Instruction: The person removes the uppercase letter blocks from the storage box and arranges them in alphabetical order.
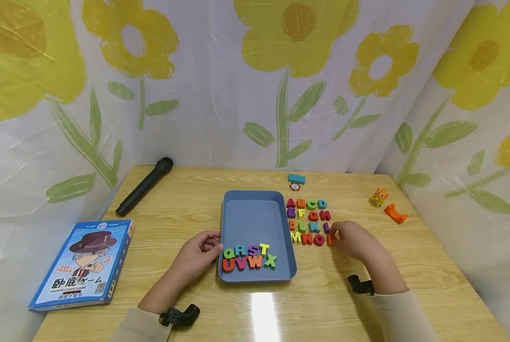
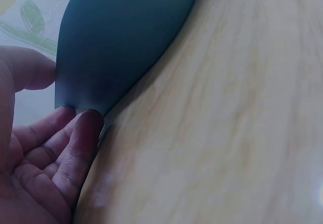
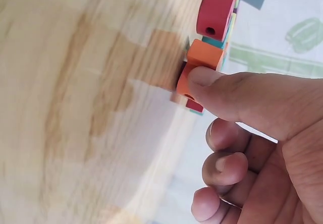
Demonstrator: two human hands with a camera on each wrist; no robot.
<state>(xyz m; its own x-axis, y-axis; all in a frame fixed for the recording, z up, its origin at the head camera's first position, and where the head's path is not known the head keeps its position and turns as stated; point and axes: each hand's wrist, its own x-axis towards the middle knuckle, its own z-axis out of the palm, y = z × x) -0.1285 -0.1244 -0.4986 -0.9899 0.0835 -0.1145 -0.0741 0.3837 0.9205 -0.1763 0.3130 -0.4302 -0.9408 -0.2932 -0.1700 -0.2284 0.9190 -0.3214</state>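
My left hand [image 1: 197,254] grips the left wall of the blue-grey tray [image 1: 258,278], thumb at the rim and fingers against the outer side. Inside the tray's near end lie colourful letter blocks Q to X, such as a green X [image 1: 270,261] and a yellow T [image 1: 264,248]. My right hand [image 1: 357,240] pinches an orange letter block [image 3: 204,54] at the right end of the row M, N, O. Its thumb covers part of that block, so its letter is hard to read. Beside it stands a red O block [image 1: 319,240].
Rows of letter blocks from A [image 1: 291,203] onward stand right of the tray. Behind them lie a teal block [image 1: 296,179] and a round chip [image 1: 295,187]. A microphone [image 1: 145,186] and boxed game [image 1: 83,266] lie left; a small figure [image 1: 379,196] and orange curved piece [image 1: 395,213] right.
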